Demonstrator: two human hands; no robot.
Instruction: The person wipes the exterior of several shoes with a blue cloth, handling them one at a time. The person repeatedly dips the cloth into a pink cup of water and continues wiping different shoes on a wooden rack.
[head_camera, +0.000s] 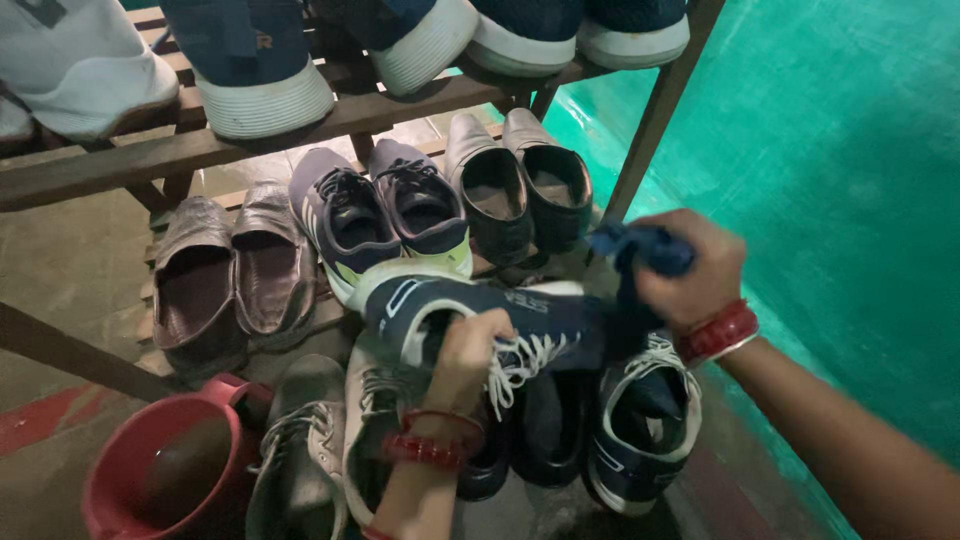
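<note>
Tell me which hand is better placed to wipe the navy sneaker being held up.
Probably the right hand: it grips a blue cloth beside the navy sneaker. The left hand is occupied, its fingers tucked inside the sneaker's opening, holding it up.

No packages, signs or screens show here. The only label-like marks are printed ones on shoes: a small light mark on the side of the dark blue sneaker (500, 315) at the centre, near its white sole edge, and a small pale mark on the heel of a dark blue shoe (250, 60) standing on the upper shelf (200, 145) of the wooden rack. Both are too small and blurred to tell their shape more closely.
</note>
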